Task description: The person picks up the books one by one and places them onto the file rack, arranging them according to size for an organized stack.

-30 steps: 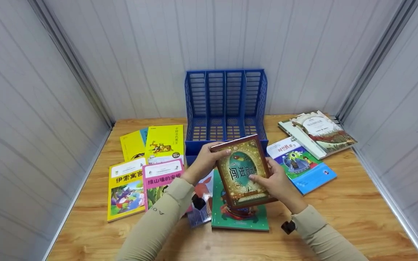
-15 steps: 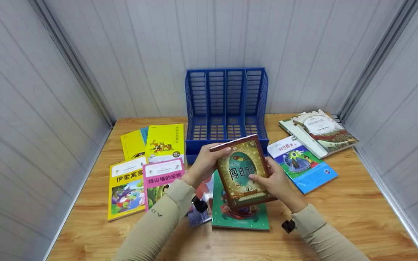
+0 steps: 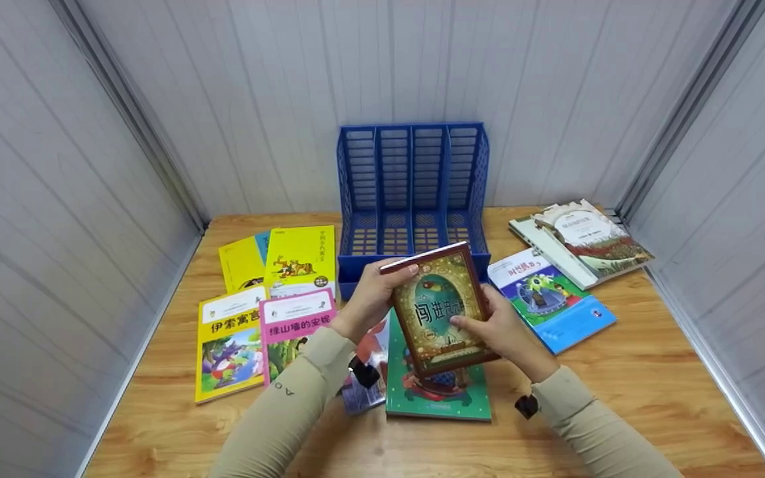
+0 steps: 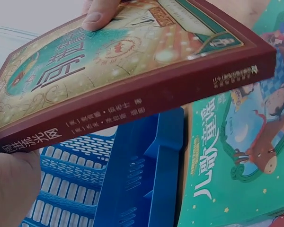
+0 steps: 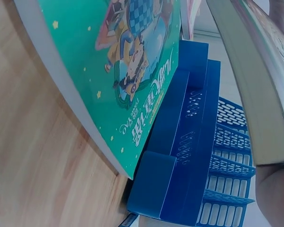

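Observation:
Both hands hold a brown-bordered book (image 3: 439, 292) with a teal oval on its cover, tilted above a green book (image 3: 435, 401) on the table. My left hand (image 3: 372, 295) grips its upper left corner, thumb on the cover. My right hand (image 3: 502, 325) pinches the right edge, thumb across the front. In the left wrist view the dark red spine (image 4: 170, 101) faces the camera. The page edges (image 5: 260, 90) show in the right wrist view. Beyond the held book stands a blue file rack (image 3: 412, 179) with several upright slots.
To the left lie yellow books (image 3: 303, 259), another yellow one (image 3: 233, 352) and a pink book (image 3: 296, 332). A purplish book (image 3: 366, 395) is partly hidden by the left forearm. On the right are a blue-and-white book (image 3: 555, 302) and stacked pale books (image 3: 588, 242). Panel walls enclose the table.
The held book and both hands shift only slightly up and left. The grip stays the same, and the other books and the rack stay put.

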Motion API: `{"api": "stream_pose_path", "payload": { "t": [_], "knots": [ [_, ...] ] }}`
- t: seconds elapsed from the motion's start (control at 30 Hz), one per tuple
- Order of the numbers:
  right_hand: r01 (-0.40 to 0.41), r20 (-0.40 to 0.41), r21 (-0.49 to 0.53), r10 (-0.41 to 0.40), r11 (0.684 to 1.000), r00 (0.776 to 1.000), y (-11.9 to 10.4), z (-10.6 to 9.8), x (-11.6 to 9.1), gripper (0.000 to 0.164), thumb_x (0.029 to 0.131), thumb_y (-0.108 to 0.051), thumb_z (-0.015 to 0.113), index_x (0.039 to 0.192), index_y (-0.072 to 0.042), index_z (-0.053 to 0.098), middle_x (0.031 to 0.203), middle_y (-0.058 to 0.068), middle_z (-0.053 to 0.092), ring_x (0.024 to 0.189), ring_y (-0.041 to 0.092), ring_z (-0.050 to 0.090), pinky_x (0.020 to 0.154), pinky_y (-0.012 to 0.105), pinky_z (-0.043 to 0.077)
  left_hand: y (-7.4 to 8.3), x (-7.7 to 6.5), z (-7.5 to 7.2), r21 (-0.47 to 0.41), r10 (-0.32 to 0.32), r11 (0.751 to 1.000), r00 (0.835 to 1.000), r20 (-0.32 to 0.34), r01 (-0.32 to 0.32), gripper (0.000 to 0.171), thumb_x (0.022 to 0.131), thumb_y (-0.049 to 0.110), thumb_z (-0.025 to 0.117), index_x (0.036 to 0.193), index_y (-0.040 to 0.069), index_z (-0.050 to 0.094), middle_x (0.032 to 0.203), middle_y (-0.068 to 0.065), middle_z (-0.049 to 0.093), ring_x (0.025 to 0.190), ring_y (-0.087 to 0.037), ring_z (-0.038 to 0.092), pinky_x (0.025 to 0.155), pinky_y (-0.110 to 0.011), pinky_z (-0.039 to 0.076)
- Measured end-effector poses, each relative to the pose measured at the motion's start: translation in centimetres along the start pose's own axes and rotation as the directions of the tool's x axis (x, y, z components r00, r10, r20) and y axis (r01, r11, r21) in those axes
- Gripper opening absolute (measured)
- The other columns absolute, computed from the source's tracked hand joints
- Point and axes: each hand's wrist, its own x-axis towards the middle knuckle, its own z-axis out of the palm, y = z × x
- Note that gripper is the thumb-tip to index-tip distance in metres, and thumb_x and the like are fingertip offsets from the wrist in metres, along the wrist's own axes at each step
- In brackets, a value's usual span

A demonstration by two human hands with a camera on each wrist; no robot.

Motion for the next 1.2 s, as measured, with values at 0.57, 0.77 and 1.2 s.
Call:
{"api": "stream_pose_path", "payload": {
  "t": [0.57,0.77,1.2],
  "knots": [
    [0.049,0.06,-0.016,-0.047,0.999,0.997,-1.2,-0.1,1.7,0.064,0.099,-0.018,0.082,0.154,-0.002,0.052,0.136,0.024,0.069,0.108,0.023,0.076,0.087,0.033,0.064,2.6,0.2,-0.7,0.047,0.056,0.997,0.998,0.012,-0.057,0.023,0.107,0.016,0.068,0.125,0.003,0.076,0.104,-0.008,0.081,0.088,-0.019,0.08,0.08,-0.036,0.067],
    [0.061,0.072,-0.104,-0.053,0.993,0.996,-1.4,-0.6,2.2,0.062,0.1,-0.021,0.081,0.15,0.003,0.054,0.133,0.024,0.071,0.111,0.025,0.074,0.088,0.028,0.062,3.6,0.5,-1.3,0.065,0.093,0.994,0.995,-0.045,-0.09,0.024,0.106,0.013,0.069,0.126,0.001,0.076,0.104,-0.007,0.081,0.088,-0.019,0.079,0.08,-0.035,0.066],
    [0.088,0.07,-0.24,-0.073,0.967,0.995,-2.4,-2.6,3.5,0.066,0.1,-0.022,0.081,0.154,0.003,0.052,0.15,0.028,0.06,0.139,0.047,0.059,0.115,0.058,0.052,6.5,1.1,-3.7,0.163,0.135,0.981,0.977,-0.166,-0.107,0.024,0.105,0.017,0.072,0.125,0.003,0.077,0.106,-0.009,0.081,0.09,-0.02,0.078,0.081,-0.034,0.066]
  ]
}}
